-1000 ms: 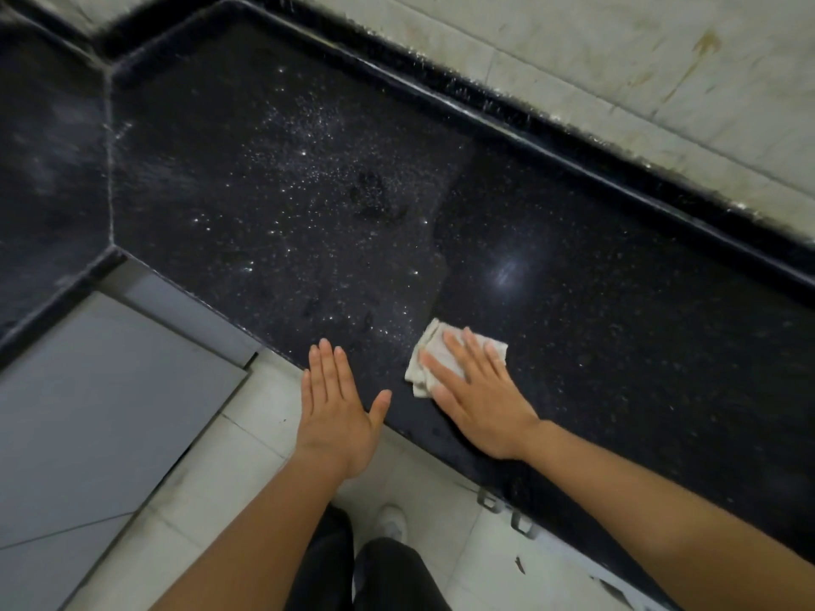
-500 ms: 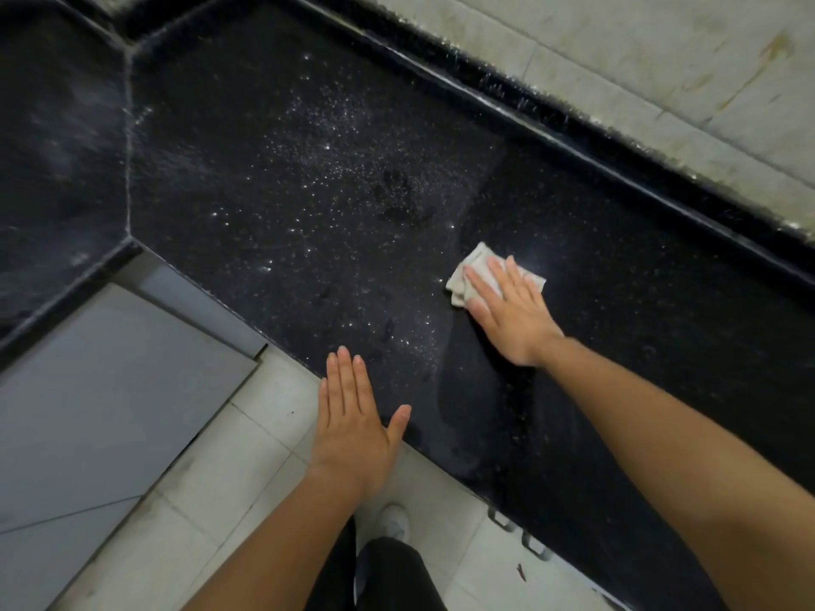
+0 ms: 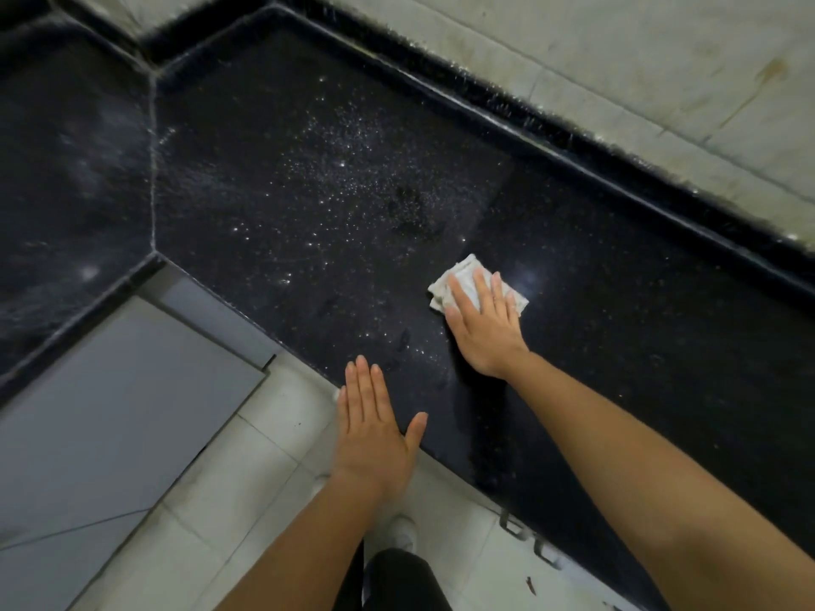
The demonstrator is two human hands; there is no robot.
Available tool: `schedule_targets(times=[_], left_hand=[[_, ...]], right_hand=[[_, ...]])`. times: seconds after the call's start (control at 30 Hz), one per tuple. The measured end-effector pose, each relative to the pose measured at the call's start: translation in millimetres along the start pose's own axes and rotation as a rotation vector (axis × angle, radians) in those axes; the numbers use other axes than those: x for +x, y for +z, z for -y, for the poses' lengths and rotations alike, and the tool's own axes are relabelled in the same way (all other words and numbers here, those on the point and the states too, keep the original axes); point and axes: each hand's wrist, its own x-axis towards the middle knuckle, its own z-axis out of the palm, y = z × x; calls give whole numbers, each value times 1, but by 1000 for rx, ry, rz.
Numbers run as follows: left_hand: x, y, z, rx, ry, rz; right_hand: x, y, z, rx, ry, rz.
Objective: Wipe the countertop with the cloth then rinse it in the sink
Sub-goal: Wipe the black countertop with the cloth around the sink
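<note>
On a black, speckled countertop (image 3: 308, 191), a person's right hand (image 3: 485, 332) presses a small off-white cloth (image 3: 463, 275) flat to the stone. The fingers lie straight and side by side over the crumpled fabric, not curled round it. The cloth sits just to 3 o'clock of the frame's centre, well in from the counter's front edge, and its folds show beyond the fingertips toward 11 and 1 o'clock. A scatter of bright specks (image 3: 344, 169) spreads over the stone at 11 o'clock from the cloth; whether they are droplets or grit cannot be told. A soft glare (image 3: 531, 275) sits just beside the cloth at 3 o'clock. The left hand (image 3: 370, 434) is at 6 o'clock, palm down and empty, fingers straight and together, thumb spread. Its fingertips point to 12 o'clock at the counter's front edge, and whether they touch it cannot be told. A pale seam (image 3: 152, 169) crosses the stone at 10 o'clock. A raised black rim (image 3: 573, 138) runs along the back, with stained pale wall tiles (image 3: 639, 72) behind it at 1 o'clock. Below the counter are a pale tiled floor (image 3: 229, 500), a grey panel (image 3: 110, 412) at 8 o'clock, metal handles (image 3: 516, 529) at 5 o'clock, and a white shoe (image 3: 403, 529) above a dark trouser leg (image 3: 397, 579) at 6 o'clock.
</note>
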Motion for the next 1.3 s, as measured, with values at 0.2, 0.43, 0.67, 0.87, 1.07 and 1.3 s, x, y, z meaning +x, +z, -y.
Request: schedule_targets(times=[0.2,0.43,0.67,0.87,1.07,1.3], left_hand=[[-6,-12,16,-60,113,-40],[20,-43,67,-102,-17,-218],[62,-57,105,11,-92,-132],[66,-49,107,-3,-71,-190],[68,-41,112,-13,-38,-250],[66,-44,111,-25,-26,-220]], right_hand=[[-59,28,13,-57,-99,55],[-127,58,19,-178,-239,131],[-112,41,5,-175,-273,120],[-24,8,17,-18,47,-8],[30,-6,35,108,261,-69],[-37,48,97,68,102,-20]])
